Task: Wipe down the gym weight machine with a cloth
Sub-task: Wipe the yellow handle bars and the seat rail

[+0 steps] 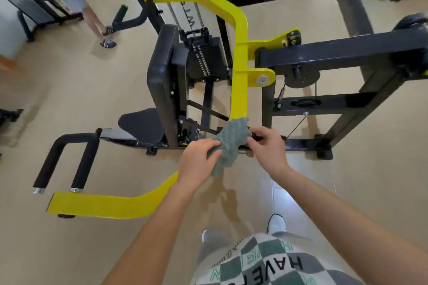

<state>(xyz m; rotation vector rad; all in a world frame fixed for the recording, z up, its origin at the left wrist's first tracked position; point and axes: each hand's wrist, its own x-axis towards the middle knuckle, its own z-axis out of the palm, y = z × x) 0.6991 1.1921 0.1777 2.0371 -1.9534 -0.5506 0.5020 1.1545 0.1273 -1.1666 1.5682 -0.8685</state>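
Head view: left hand (196, 162) and right hand (268, 148) both pinch bumpy grey-green cloth (229, 141), which hides the bend of the glossy yellow arm (238, 90) just beyond them.

A single view, from the wearer's head; it faces forward and steeply down, wide-angle, so straight lines bow toward the edges; the shirt (254, 261) fills the near edge; the left hand (196, 162) and right hand (269, 148) hold the cloth (229, 143) just below centre, close to the lens; the machine (239, 53) spans the middle to the far right, farther off; floor (81, 99) fills the left; a person's legs (93, 19) stand far left.
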